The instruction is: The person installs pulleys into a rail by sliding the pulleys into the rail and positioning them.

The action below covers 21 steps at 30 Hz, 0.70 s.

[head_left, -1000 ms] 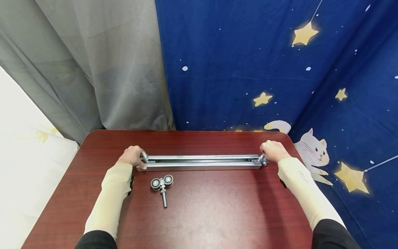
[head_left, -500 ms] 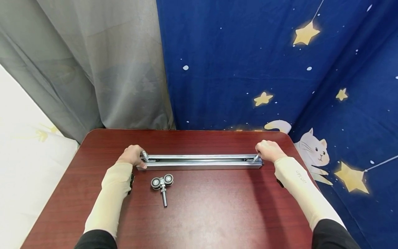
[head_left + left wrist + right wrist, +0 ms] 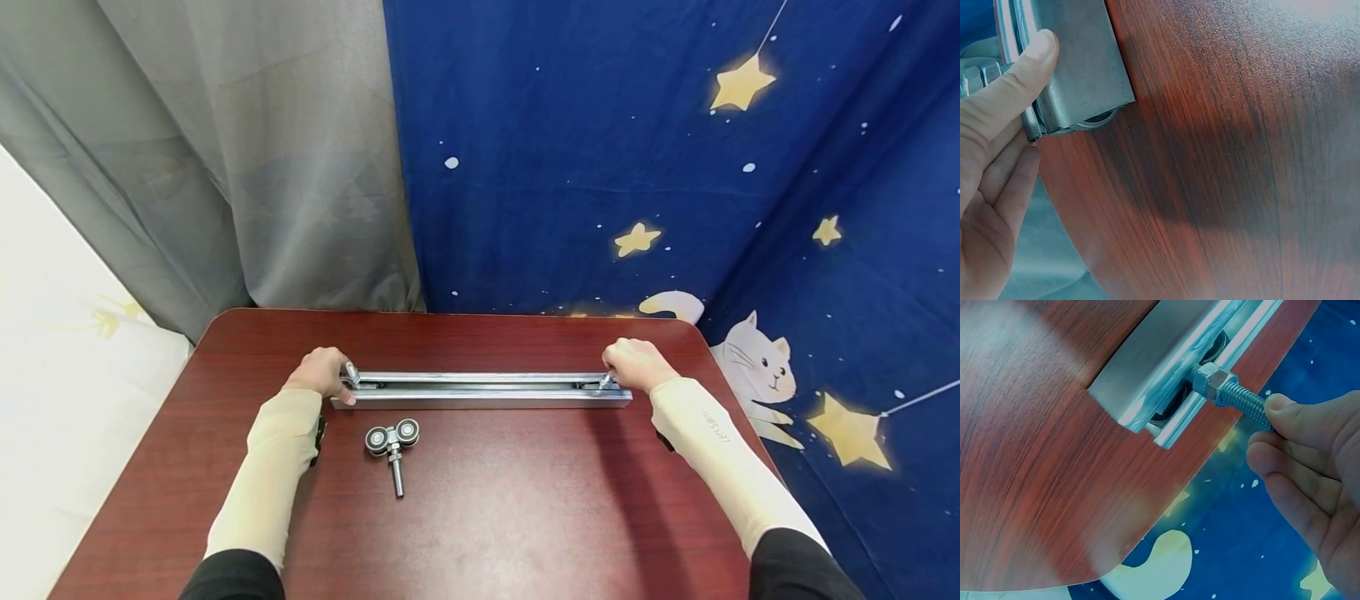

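A silvery metal track (image 3: 487, 402) lies across the table with its slot facing up. At its left end my left hand (image 3: 318, 372) grips the track, the thumb (image 3: 1034, 59) pressed on the side wall in the left wrist view. A threaded bolt (image 3: 352, 373) of one trolley roller sticks up there from the slot. My right hand (image 3: 636, 364) pinches the bolt (image 3: 1246, 405) of another trolley roller between thumb and fingers. That roller's dark wheels (image 3: 1175, 403) sit inside the track near its right end, partly hidden by the walls.
A loose trolley roller (image 3: 393, 439) with its bolt lies on the reddish-brown table (image 3: 480, 517), in front of the track's left part. Behind the table hang a grey curtain (image 3: 322, 208) and a blue star-patterned curtain (image 3: 525, 183).
My right hand has moved left, and the roller it pinches has slid from the track's right mouth further into the slot. My left hand keeps its grip on the left end.
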{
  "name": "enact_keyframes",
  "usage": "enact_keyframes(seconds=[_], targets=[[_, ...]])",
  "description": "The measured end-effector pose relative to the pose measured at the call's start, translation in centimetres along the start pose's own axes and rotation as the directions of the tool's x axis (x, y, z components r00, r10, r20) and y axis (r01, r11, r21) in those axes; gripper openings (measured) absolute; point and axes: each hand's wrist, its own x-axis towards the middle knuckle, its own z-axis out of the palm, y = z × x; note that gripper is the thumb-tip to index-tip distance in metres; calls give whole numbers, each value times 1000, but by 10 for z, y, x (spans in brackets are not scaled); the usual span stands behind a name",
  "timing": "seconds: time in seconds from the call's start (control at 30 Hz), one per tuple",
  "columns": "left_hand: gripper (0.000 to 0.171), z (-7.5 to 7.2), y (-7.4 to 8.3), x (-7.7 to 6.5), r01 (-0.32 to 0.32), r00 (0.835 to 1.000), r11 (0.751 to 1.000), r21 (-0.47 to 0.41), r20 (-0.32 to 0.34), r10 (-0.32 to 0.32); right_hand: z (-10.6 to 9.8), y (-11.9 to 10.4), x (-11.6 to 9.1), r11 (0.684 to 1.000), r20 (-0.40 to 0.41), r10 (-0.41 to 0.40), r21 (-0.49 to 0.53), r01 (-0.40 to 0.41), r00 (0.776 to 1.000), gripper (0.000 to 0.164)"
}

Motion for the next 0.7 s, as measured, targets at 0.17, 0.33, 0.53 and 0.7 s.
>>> enact_keyframes(seconds=[0.17, 0.33, 0.53, 0.7], targets=[[33, -1, 1, -1, 7, 1000, 1000, 2, 2, -7, 0, -6, 4, 1000, -6, -16, -1, 16, 1000, 32], [33, -1, 2, -1, 10, 1000, 1000, 6, 5, -10, 0, -10, 7, 999, 5, -32, -11, 33, 999, 30], [34, -1, 3, 0, 9, 1000, 1000, 2, 2, -9, -2, -14, 10, 999, 8, -36, -10, 36, 999, 27], [34, -1, 2, 0, 10, 1000, 1000, 6, 8, -10, 0, -16, 12, 999, -11, -36, 5, 36, 999, 29]])
